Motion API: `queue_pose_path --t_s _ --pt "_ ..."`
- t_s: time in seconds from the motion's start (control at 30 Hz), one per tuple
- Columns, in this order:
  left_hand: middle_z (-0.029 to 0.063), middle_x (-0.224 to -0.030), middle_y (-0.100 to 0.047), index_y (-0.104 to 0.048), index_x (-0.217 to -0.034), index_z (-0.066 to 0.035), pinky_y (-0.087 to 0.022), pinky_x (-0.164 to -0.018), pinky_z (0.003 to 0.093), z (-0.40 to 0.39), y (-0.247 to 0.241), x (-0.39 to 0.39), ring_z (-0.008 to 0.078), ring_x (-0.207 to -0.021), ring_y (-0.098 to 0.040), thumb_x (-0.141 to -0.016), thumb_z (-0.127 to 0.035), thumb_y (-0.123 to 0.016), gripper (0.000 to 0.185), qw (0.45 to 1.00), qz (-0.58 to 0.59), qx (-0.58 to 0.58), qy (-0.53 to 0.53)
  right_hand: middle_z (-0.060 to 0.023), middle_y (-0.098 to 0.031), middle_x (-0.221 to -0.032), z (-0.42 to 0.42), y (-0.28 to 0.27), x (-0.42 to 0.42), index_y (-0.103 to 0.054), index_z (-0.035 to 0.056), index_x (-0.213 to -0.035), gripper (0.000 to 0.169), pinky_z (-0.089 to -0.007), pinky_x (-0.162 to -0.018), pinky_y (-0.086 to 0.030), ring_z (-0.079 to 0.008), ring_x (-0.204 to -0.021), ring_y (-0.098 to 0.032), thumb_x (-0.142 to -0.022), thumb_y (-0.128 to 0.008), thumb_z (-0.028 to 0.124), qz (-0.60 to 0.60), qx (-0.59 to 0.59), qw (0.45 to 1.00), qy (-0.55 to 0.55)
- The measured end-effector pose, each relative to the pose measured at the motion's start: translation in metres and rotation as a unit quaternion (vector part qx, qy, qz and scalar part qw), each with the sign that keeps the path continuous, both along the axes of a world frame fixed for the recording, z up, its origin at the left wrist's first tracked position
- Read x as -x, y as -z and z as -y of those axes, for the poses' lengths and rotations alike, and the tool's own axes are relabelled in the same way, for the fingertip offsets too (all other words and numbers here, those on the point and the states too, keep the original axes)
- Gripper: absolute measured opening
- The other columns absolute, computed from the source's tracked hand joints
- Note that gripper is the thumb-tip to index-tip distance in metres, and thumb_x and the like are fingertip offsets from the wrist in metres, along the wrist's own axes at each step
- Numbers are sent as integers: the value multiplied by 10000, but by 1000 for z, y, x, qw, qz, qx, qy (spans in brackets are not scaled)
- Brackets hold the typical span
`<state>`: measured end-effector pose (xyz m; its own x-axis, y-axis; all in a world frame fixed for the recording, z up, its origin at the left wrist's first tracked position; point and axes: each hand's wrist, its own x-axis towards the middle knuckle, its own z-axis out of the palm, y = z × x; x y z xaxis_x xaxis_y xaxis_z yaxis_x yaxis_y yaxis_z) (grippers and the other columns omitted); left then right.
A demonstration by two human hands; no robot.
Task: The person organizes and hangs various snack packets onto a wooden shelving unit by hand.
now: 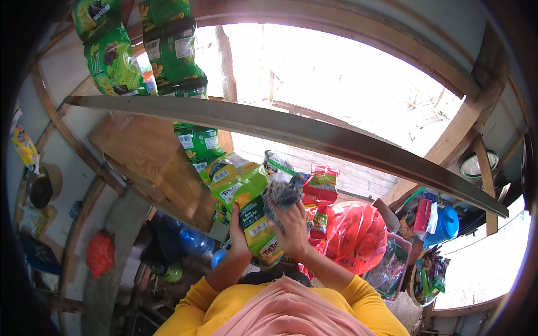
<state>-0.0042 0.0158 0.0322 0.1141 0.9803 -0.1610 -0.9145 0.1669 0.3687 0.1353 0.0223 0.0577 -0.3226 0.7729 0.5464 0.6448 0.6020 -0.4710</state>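
Observation:
My left hand [239, 235] grips the edge of a joined strip of green and yellow snack packets [252, 210], which hangs in front of my chest. In my right hand [292, 233] is a crumpled grey patterned cloth [282, 197], pressed close against the right side of the strip. The fingers of this hand are partly hidden by the cloth. Just behind it are a dark and green packet [279, 166] and strips of red packets [321, 185]. Close by on the right sits a red plastic bag [357, 235] with contents I cannot make out.
A long wooden beam [286, 134] crosses ahead of me. More green packet strips [174, 50] hang at upper left, near a wooden board [147, 164]. At right stand a pink basket [399, 273], a blue lidded container [446, 224] and a round tray of packets [426, 277].

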Motion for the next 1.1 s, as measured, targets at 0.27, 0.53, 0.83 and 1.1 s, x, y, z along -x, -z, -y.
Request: queue_pose_path --t_s 0.27,0.53,0.83,1.1 --pt "125 -1146 -553 -483 -1208 -55 -432 -889 421 -14 2 5 280 -1031 -545 -903 -530 -315 589 999 39 -1 -4 -133 -581 -1108 15 39 -22 -533 86 -1216 475 -479 -1002 -263 -305 -1143 -469 -772 -633 221 30 8 998 -60" --pt "124 -1146 -549 -489 -1203 -71 -419 -906 413 -13 -12 1 272 -1039 -541 -917 -494 -324 536 999 40 15 -21 -114 -574 -1133 -37 27 -33 -448 37 -1281 433 -270 -915 -373 -105 -1060 -489 -892 -540 204 -407 251 873 -98" --pt "133 -1316 -416 -285 -1355 -52 -341 -980 449 21 28 -11 258 -1189 -427 -834 -677 -285 813 993 -56 -68 76 -101 -641 -952 -55 -11 -16 -587 39 -1108 303 -262 -756 -460 -126 -832 -587 -829 -629 150 -264 132 952 74" --pt "106 -1149 -566 -457 -1228 -44 -433 -895 367 2 11 -10 227 -1027 -563 -901 -491 -413 556 997 -31 -20 74 -138 -604 -1022 -11 5 5 -562 148 -1198 423 -398 -936 -347 -313 -1063 -501 -780 -623 171 -66 42 997 24"
